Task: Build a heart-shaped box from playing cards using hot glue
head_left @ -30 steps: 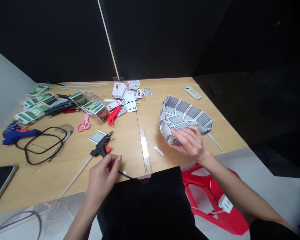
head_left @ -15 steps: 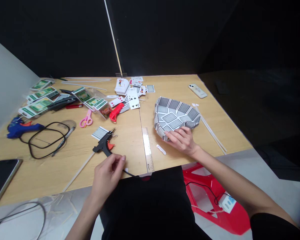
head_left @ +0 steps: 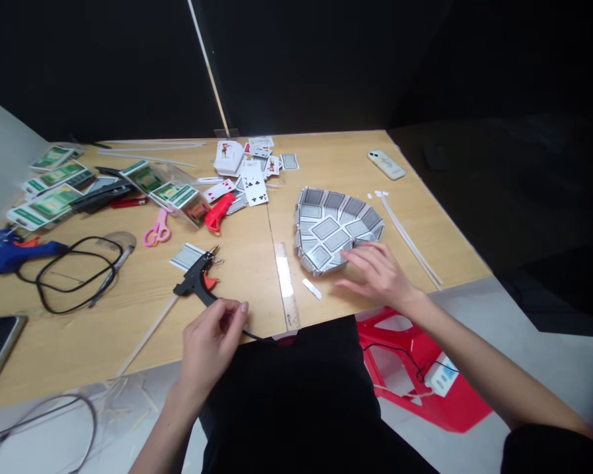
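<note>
A bowl-shaped shell glued from grey-backed playing cards [head_left: 326,227] rests on the wooden table [head_left: 356,158], right of centre. My right hand [head_left: 381,275] hovers at its near right edge with the fingers stretched out, holding nothing. A small black glue gun with an orange trigger [head_left: 195,282] lies left of a clear ruler [head_left: 285,284]. My left hand [head_left: 212,337] is at the table's front edge, fingers pinched around the gun's black cord [head_left: 254,337]. A small white strip [head_left: 311,288] lies between the ruler and the bowl.
Loose playing cards [head_left: 250,181], card packs [head_left: 49,191], pink scissors [head_left: 155,230], a red cutter [head_left: 217,214], a blue glue gun [head_left: 10,247] and a looped black cable [head_left: 69,270] fill the left half. Glue sticks [head_left: 410,240] and a white phone [head_left: 386,164] lie right. A red stool [head_left: 425,388] stands below.
My right hand set the card bowl down flat on the table and let go of it, fingers now spread. My left hand stayed pinched on the glue gun's cord.
</note>
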Available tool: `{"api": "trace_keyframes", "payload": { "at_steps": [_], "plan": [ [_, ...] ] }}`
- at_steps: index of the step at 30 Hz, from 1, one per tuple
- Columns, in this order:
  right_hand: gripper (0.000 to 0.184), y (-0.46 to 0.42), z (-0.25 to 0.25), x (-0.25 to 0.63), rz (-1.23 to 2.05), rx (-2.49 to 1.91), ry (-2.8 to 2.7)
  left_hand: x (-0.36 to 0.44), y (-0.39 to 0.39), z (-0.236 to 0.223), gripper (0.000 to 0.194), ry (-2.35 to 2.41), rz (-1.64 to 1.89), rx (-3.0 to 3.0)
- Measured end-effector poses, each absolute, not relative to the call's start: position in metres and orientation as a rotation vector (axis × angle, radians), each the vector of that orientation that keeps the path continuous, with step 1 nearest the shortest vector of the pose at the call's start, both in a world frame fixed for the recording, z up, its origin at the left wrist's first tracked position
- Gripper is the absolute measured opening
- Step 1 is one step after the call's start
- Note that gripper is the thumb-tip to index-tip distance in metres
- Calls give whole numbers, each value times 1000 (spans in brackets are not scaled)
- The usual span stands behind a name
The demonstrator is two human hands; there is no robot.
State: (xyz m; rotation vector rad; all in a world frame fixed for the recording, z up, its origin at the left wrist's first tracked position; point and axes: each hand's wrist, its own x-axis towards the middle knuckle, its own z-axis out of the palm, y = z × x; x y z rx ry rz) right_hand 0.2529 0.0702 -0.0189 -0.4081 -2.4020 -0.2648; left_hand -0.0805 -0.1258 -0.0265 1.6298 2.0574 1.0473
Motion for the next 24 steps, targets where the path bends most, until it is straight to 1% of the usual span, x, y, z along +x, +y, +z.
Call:
{"api": "trace_keyframes", "payload": {
  "at_steps": [3, 5, 6, 8, 9, 10, 13, 15, 24],
  "plan": [
    [23, 62, -14, 279, -216, -661, -2240, -77, -126, -26, 23, 2074, 1066, 1599],
    [9, 55, -16, 295, -184, -782, -2171, -75, -126, -27, 22, 2059, 1059, 1598],
    [12, 51, -17, 302, -172, -832, -2152, -74, -125, -27, 21, 2050, 1055, 1602],
    [25, 43, -23, 310, -143, -923, -2144, -73, -123, -28, 19, 2045, 1053, 1611],
    [28, 40, -26, 313, -119, -970, -2149, -72, -121, -28, 20, 2044, 1057, 1624],
    [27, 37, -29, 314, -89, -1018, -2155, -71, -120, -28, 21, 2038, 1061, 1649],
    [12, 31, -37, 312, 24, -1136, -2151, -67, -114, -27, 31, 1968, 1089, 1792],
    [11, 29, -41, 306, 111, -1180, -2141, -64, -112, -26, 35, 1894, 1102, 1882],
    [13, 13, -52, 255, 468, -1175, -2017, -56, -116, -18, 26, 1736, 1158, 1919]
  ]
}}
